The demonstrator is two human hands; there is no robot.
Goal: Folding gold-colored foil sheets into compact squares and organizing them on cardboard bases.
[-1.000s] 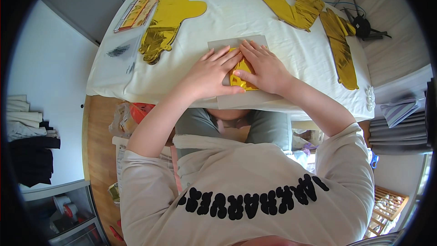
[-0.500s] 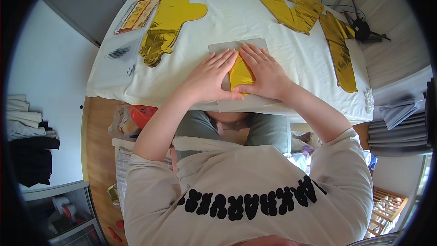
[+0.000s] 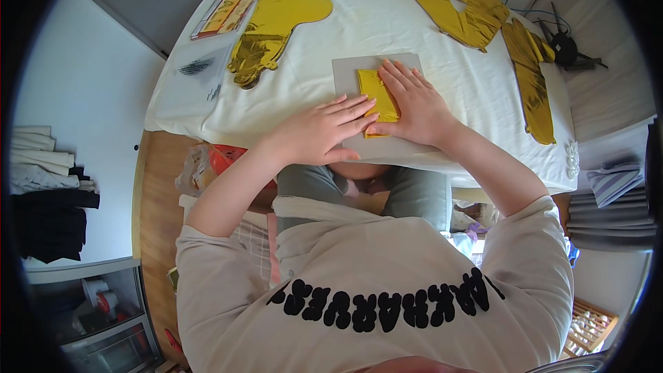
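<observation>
A folded piece of gold foil (image 3: 377, 90), shaped like a small rectangle, lies on a grey board (image 3: 347, 72) near the table's front edge. My right hand (image 3: 416, 106) rests flat over the foil's right side, fingers stretched out and pointing away from me. From the left, my left hand (image 3: 323, 129) reaches in with its fingers apart, the fingertips touching the foil's lower left edge. Parts of the foil are hidden beneath both hands. Neither hand grips anything.
A large flat gold foil balloon (image 3: 286, 3) lies at the back left, beside printed cards (image 3: 224, 14) and a clear bag of small dark pieces (image 3: 197, 72). More gold foil balloons (image 3: 469, 17) lie at the back right, near a black device (image 3: 565, 48) with cables.
My left hand has slid down and back toward the foil's lower left, uncovering its upper left part. The right hand stays on the foil. The whole view has shifted slightly.
</observation>
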